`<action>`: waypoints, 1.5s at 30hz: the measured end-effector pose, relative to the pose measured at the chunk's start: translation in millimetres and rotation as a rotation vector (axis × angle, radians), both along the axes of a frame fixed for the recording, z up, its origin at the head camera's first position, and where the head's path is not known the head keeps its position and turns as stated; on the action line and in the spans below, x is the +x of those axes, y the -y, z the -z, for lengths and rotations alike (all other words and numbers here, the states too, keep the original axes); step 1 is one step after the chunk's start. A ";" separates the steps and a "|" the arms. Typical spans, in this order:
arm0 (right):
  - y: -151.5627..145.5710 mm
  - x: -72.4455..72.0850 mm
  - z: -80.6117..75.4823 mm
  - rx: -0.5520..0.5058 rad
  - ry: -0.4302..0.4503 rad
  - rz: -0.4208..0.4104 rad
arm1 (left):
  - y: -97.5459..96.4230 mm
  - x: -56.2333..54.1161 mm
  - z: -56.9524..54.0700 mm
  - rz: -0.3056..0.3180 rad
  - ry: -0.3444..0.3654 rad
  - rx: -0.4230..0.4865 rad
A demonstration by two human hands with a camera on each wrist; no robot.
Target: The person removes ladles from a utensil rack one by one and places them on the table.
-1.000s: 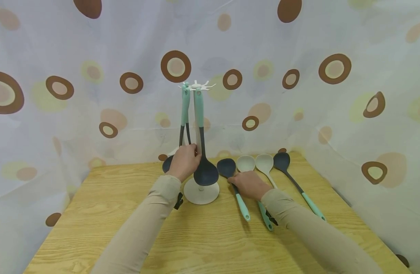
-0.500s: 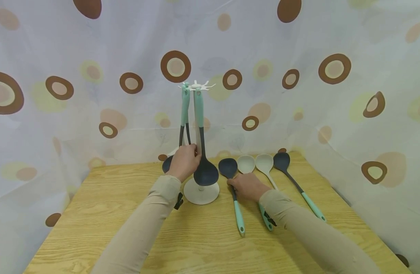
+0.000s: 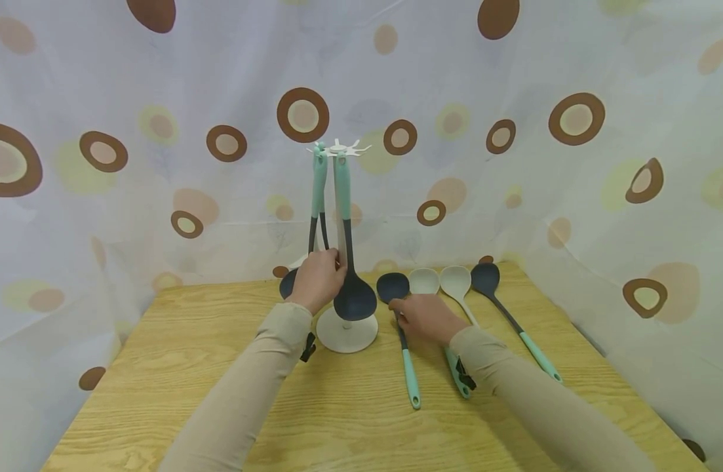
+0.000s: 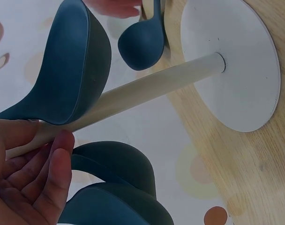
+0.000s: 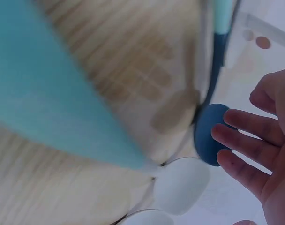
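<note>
My left hand (image 3: 318, 278) grips the white pole (image 4: 152, 89) of a utensil stand, thumb and fingers around it. Dark ladles with mint handles hang from the stand's hooks (image 3: 338, 149); one ladle (image 3: 355, 298) hangs at the front, just right of that hand. Over the table, my right hand (image 3: 427, 319) hovers at the neck of a loose dark ladle (image 3: 411, 379), which lies bowl away from me. In the right wrist view its fingers (image 5: 245, 140) are extended and spread, overlapping the dark bowl (image 5: 209, 133). That hand hides the middle of a white ladle (image 3: 424, 280).
Right of the right hand lie another white ladle (image 3: 455, 282) and a dark ladle (image 3: 508, 314) with a mint handle. The stand's round white base (image 3: 347, 337) rests on the wooden table (image 3: 219, 354). A patterned curtain (image 3: 249, 196) hangs behind.
The loose dark ladle has swung straighter, its handle end coming left and toward me. The right hand's fingers have let go of its neck and lifted slightly. The left hand has stayed put.
</note>
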State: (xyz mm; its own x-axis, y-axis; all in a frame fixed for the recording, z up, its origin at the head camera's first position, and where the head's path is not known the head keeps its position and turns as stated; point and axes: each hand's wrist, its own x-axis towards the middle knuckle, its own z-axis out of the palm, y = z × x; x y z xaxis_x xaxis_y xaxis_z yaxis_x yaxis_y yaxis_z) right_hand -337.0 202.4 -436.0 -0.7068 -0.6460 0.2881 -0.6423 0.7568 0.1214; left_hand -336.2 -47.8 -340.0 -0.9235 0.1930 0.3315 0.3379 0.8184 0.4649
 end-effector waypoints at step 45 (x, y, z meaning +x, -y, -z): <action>72.3 -23.4 -46.9 -0.447 0.415 0.001 | 6.1 4.6 4.9 0.138 0.089 0.155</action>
